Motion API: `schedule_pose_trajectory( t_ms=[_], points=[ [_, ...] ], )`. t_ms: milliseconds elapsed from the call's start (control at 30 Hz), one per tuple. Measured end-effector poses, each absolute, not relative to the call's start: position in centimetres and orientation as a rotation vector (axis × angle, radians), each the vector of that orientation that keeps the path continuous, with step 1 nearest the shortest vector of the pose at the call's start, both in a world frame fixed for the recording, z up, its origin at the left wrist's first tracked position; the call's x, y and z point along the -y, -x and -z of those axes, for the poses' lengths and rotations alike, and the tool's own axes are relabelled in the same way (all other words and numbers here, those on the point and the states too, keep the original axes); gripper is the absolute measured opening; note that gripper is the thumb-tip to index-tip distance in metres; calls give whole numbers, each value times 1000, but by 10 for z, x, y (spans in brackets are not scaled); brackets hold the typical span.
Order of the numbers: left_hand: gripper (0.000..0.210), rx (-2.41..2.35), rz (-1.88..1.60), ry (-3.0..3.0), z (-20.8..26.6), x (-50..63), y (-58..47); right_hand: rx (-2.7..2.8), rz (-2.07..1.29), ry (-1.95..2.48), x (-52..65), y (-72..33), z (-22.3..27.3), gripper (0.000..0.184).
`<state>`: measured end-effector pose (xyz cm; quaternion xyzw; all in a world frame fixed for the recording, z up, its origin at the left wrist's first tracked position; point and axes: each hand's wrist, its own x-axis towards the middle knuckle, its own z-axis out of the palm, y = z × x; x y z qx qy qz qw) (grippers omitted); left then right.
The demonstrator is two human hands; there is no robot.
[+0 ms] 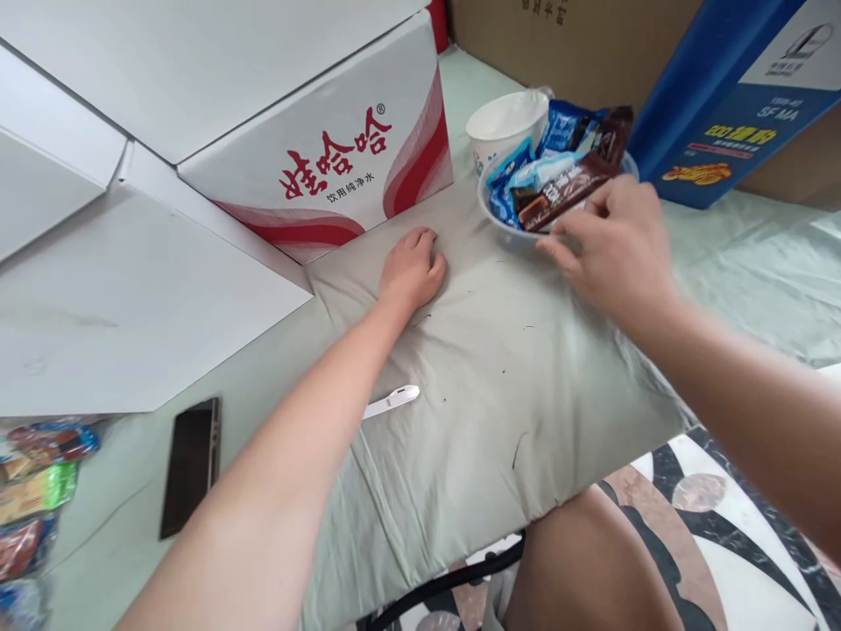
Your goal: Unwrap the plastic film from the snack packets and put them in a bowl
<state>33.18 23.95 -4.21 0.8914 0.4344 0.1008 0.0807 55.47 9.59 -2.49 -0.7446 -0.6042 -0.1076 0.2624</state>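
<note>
A clear plastic bowl (pixel 509 235) at the upper right holds several wrapped snacks, with a brown snack bar (pixel 558 194) and blue packets (pixel 503 197) among them. My right hand (pixel 621 241) is at the bowl's near right side, thumb below the rim and fingers bent over it; they look closed on the rim, though the fingertips are partly hidden. Resting on the cloth-covered table (pixel 473 438), my left hand (pixel 413 270) holds nothing, its fingers loosely bent and slightly apart. Behind the bowl is a white paper cup (pixel 505 123).
A white carton with red lettering (pixel 328 166) stands ahead of my left hand. A white pen-like tool (pixel 394 400) and a dark phone (pixel 190 464) lie on the cloth. Wrapped snacks (pixel 39 495) are at far left. A blue box (pixel 716 105) stands right of the bowl.
</note>
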Motion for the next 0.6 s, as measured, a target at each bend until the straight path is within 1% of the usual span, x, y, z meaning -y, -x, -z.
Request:
schedule_pose_trajectory(
  t_ms=[133,267,333,400,467,500,600],
  points=[
    [48,-1315,-302,-2681,39,-237,-334,1616,236,2169,-153,-574,16,34],
    [47,-1340,-257,-2679,36,-235,-335,1721,245,2180,-210,-582,7,44],
    [46,-1341,-257,-2672,37,-234,-335,1721,217,2168,-238,-579,3,59],
    [45,-1340,-267,-2666,38,-234,-336,1665,136,2257,-259,-571,-1,78],
    [45,-1348,-272,-2658,38,-234,-336,1627,79,2283,-265,-554,-1,90],
    [44,-1352,-268,-2655,39,-234,-335,1621,61,2279,-261,-544,1,92],
    [40,-1359,-247,-2644,36,-229,-336,1767,-26,2167,-214,-511,16,93]
  ],
)
